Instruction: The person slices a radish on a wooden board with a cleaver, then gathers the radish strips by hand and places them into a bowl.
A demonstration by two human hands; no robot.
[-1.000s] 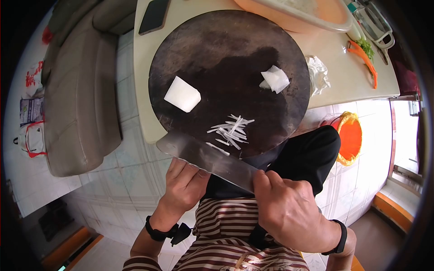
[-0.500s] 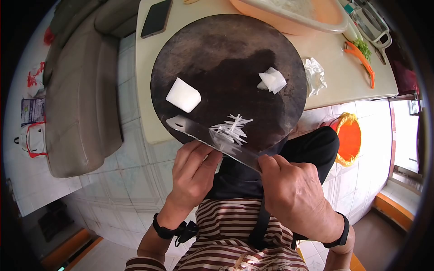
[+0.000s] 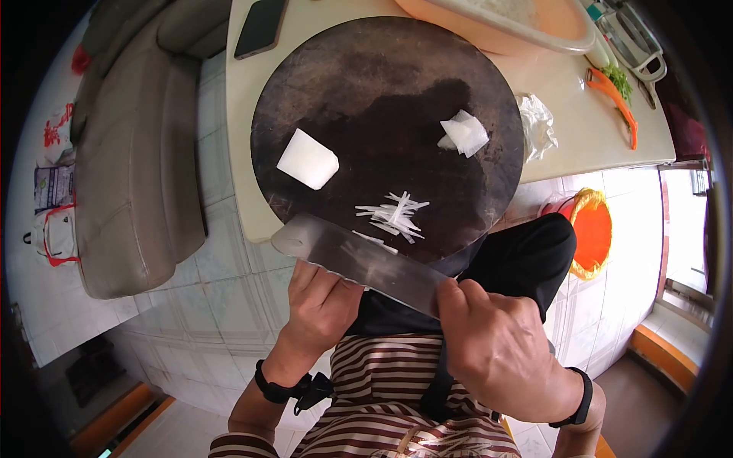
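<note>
Knife (image 3: 366,263): looked stiff, heavy (handle seemed safest hold)
Right hand (image 3: 496,336): gripped knife
Left hand (image 3: 324,307): curled, hold unclear

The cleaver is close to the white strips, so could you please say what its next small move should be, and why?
I would probably nudge the cleaver gently forward, because loose white strips lie along its far edge, just short of the pile on the round board, and that direction leads away from the left hand at its near edge.
</note>
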